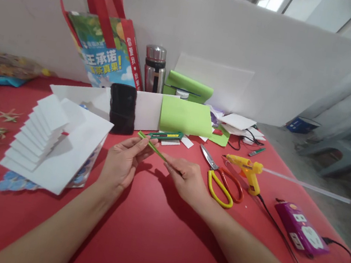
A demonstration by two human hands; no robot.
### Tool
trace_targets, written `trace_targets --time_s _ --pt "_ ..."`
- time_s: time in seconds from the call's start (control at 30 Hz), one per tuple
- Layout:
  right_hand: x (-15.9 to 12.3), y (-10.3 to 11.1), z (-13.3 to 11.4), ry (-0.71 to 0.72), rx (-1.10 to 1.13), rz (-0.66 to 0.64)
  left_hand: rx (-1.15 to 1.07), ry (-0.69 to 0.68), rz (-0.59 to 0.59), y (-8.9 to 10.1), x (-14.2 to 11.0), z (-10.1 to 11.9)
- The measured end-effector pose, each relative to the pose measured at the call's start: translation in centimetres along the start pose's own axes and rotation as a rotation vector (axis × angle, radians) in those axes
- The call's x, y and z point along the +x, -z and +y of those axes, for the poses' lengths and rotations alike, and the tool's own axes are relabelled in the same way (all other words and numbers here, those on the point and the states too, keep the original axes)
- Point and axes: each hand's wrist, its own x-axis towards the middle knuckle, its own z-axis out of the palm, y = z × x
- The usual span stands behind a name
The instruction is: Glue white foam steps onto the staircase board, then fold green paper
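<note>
A thin green paper strip (153, 146), rolled or folded narrow, runs between both hands above the red table (152, 234). My left hand (122, 163) pinches its upper left end between thumb and fingertips. My right hand (187, 180) pinches the lower right end, fingers closed. A green utility knife (165, 136) lies just beyond the strip. Scissors (221, 179) with red and yellow handles lie right of my right hand.
A yellow glue gun (246, 168) and a purple power strip (301, 229) lie at the right. Stacked white foam pieces (44, 137) sit at the left, green paper sheets (185, 115), a steel flask (154, 68) and a red bag (107, 56) at the back.
</note>
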Motion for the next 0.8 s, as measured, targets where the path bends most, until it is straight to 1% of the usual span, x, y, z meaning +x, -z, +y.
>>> trace_targets --time_s 0.23,0.4,0.47,0.63,0.8 --pt "-0.1 0.1 -0.2 -0.009 0.006 -0.002 -0.023 0.022 0.001 0.0 0.0 0.0" --pt "-0.2 0.1 0.2 -0.014 -0.004 -0.019 -0.008 0.008 0.054 0.3 0.5 0.4" --pt "-0.3 0.1 0.3 -0.012 -0.001 -0.029 -0.013 -0.001 0.054 0.5 0.7 0.5" --pt "-0.3 0.2 0.0 -0.034 0.018 -0.028 -0.04 -0.018 0.017 0.5 0.6 0.4" --pt "-0.1 0.2 -0.3 -0.156 0.189 -0.051 0.024 0.07 -0.101 -0.1 -0.3 -0.7"
